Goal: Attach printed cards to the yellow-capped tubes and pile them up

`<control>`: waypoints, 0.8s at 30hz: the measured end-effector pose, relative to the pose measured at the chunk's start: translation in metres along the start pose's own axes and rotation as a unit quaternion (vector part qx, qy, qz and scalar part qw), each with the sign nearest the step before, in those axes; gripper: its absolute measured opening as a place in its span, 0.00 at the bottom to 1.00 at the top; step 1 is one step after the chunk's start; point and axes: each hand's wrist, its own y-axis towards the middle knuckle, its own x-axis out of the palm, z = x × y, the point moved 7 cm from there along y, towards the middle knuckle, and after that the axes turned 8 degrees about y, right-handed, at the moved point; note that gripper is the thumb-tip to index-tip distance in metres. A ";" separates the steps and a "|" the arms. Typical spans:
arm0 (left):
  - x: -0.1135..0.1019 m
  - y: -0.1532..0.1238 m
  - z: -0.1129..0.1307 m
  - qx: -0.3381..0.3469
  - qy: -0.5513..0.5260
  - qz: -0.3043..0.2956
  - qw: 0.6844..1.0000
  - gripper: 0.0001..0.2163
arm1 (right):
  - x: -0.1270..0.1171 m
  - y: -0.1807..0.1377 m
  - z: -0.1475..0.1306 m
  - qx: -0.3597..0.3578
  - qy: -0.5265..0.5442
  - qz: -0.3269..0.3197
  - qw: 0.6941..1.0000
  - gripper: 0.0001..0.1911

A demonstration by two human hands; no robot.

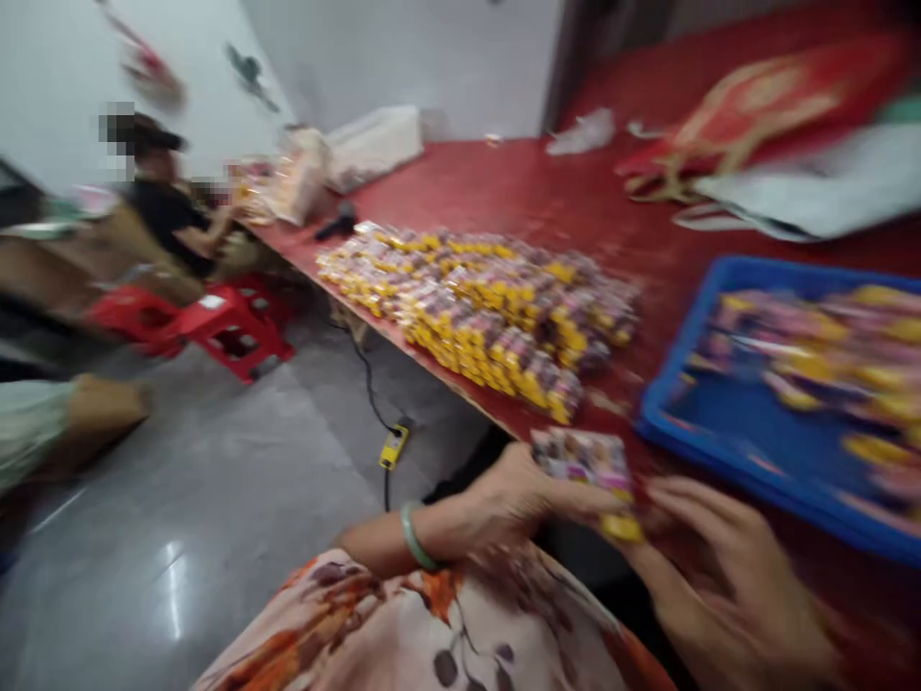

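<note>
My left hand [518,494], with a pale green bangle [417,537] on its wrist, is closed around a small printed packet [586,459] with a yellow end. It may be several packets side by side; blur hides this. My right hand [726,566] is just to the right, fingers stretched out and apart, its thumb close to the packet's yellow end. Whether that thumb touches it, I cannot tell. Beyond my hands, many similar yellow-ended packets lie in a pile of rows [489,307] on the red table [446,187].
A blue tray [676,355] of loose pink and yellow pieces stands at the right. Bags [820,182] lie behind it. Far left, a person [173,206] sits at the table near red stools [234,326]. A yellow power strip [393,446] with its cable lies on the floor.
</note>
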 end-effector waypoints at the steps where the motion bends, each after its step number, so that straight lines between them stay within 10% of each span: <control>1: -0.002 -0.002 -0.001 -0.012 0.002 0.012 1.000 0.18 | -0.002 0.002 -0.004 0.023 -0.009 0.001 1.000 0.11; 13: -0.012 0.017 0.001 -0.038 0.020 0.007 0.999 0.20 | 0.005 0.004 0.003 0.097 0.042 -0.003 0.994 0.14; 24: -0.011 0.023 0.000 -0.022 0.011 -0.019 1.000 0.18 | 0.007 0.003 -0.007 0.003 -0.051 0.041 0.998 0.12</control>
